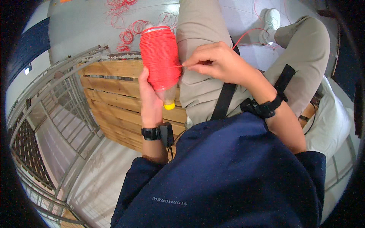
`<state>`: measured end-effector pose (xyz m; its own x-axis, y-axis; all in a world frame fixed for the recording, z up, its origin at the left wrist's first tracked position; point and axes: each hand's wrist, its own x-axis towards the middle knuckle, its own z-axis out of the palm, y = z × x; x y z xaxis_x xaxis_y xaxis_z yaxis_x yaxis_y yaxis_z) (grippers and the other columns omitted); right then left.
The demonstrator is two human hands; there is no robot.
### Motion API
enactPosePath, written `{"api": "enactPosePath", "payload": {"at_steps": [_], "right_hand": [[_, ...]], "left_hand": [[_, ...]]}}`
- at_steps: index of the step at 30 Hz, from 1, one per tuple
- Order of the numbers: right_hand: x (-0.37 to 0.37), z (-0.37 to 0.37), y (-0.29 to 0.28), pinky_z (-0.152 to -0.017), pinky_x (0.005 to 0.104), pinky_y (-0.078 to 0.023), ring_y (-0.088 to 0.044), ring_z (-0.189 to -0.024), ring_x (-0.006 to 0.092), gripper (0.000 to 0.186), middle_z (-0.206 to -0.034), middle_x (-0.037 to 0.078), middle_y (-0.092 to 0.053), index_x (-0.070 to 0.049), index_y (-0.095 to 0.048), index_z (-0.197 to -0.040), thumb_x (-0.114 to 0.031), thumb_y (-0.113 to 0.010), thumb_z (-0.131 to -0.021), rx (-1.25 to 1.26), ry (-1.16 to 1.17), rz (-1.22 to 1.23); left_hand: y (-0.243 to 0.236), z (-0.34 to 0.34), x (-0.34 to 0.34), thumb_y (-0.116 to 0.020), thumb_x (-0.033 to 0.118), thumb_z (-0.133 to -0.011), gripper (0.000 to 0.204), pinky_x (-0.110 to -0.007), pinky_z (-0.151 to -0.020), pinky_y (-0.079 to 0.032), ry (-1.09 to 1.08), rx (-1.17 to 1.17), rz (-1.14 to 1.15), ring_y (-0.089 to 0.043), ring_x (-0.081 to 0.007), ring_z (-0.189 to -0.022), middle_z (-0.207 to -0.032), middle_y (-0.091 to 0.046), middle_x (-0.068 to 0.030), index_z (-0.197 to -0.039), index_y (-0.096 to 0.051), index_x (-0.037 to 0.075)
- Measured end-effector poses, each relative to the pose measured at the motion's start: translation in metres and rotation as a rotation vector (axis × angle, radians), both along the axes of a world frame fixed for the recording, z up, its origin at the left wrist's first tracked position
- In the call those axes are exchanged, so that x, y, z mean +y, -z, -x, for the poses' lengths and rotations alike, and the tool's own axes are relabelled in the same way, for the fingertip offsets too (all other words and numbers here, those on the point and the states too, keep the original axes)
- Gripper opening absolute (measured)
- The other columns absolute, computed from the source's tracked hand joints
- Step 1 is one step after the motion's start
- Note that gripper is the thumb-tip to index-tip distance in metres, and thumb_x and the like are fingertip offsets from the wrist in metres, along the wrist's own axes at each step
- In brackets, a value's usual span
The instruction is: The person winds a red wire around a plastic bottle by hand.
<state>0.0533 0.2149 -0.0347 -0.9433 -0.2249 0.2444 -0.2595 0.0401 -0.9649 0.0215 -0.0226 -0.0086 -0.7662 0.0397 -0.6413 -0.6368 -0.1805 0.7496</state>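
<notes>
In my left hand (150, 91) I hold an upturned plastic bottle (159, 57), densely wound with red cord and showing a yellow cap (169, 105) at its lower end. My left thumb lies along the side of the winding. Just right of the bottle, my right hand (211, 62) pinches the red cord (180, 66) where it leaves the winding. More cord (243, 36) runs from behind that hand toward the floor by my right foot. Both wrists wear black strapped devices.
Loose tangles of red cord (129, 32) lie on the grey floor (83, 26). I sit with my legs forward beside wooden slats (110, 81). Metal railings (57, 125) stand at the left, and a white cushion or cloth (330, 121) lies at the right.
</notes>
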Motion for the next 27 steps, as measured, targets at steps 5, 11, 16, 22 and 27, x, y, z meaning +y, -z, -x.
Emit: {"api": "enactPosePath", "payload": {"at_steps": [5, 11, 16, 22, 27], "right_hand": [[0.015, -0.011, -0.028, -0.063, 0.0310, -0.051, -0.066, -0.072, 0.0224, 0.013, -0.081, 0.011, -0.069, 0.000, -0.071, -0.094, -0.002, -0.070, -0.081, -0.006, -0.005, 0.041], [0.025, -0.025, -0.013, -0.064, 0.0316, -0.051, -0.067, -0.074, 0.0225, 0.012, -0.082, 0.010, -0.069, 0.000, -0.071, -0.093, -0.001, -0.070, -0.081, -0.096, -0.019, 0.011], [0.025, -0.026, 0.006, -0.067, 0.0329, -0.051, -0.068, -0.077, 0.0236, 0.011, -0.083, 0.010, -0.069, -0.001, -0.070, -0.092, -0.001, -0.070, -0.081, -0.085, -0.066, -0.005], [0.022, -0.021, 0.001, -0.069, 0.0325, -0.052, -0.068, -0.077, 0.0252, 0.012, -0.084, 0.011, -0.069, 0.000, -0.069, -0.093, -0.002, -0.069, -0.082, -0.128, -0.032, -0.023], [0.016, -0.018, 0.002, -0.071, 0.0330, -0.052, -0.068, -0.080, 0.0260, 0.013, -0.086, 0.012, -0.069, 0.000, -0.069, -0.094, -0.005, -0.071, -0.082, -0.120, -0.037, -0.008]], "left_hand": [[-0.025, -0.017, 0.014, -0.045, 0.047, -0.096, 0.057, -0.045, -0.099, -0.048, 0.009, -0.012, -0.220, -0.061, -0.0288, -0.113, -0.128, -0.061, -0.0139, -0.132, -0.051, 0.004], [-0.004, -0.031, 0.030, -0.048, 0.045, -0.095, 0.056, -0.042, -0.097, -0.048, 0.052, 0.070, -0.143, -0.060, -0.0269, -0.113, -0.127, -0.061, -0.0134, -0.132, -0.051, 0.004], [-0.004, -0.016, 0.027, -0.049, 0.040, -0.095, 0.052, -0.037, -0.095, -0.048, 0.299, 0.192, 0.044, -0.060, -0.0215, -0.110, -0.122, -0.061, -0.0114, -0.130, -0.051, 0.002], [-0.006, -0.003, 0.023, -0.047, 0.035, -0.098, 0.048, -0.032, -0.096, -0.046, 0.264, -0.009, -0.032, -0.058, -0.0179, -0.109, -0.123, -0.059, -0.0111, -0.130, -0.051, -0.001], [-0.017, 0.005, 0.025, -0.047, 0.027, -0.100, 0.046, -0.031, -0.098, -0.044, 0.320, 0.220, 0.270, -0.056, -0.0174, -0.112, -0.128, -0.057, -0.0127, -0.135, -0.048, -0.002]]}}
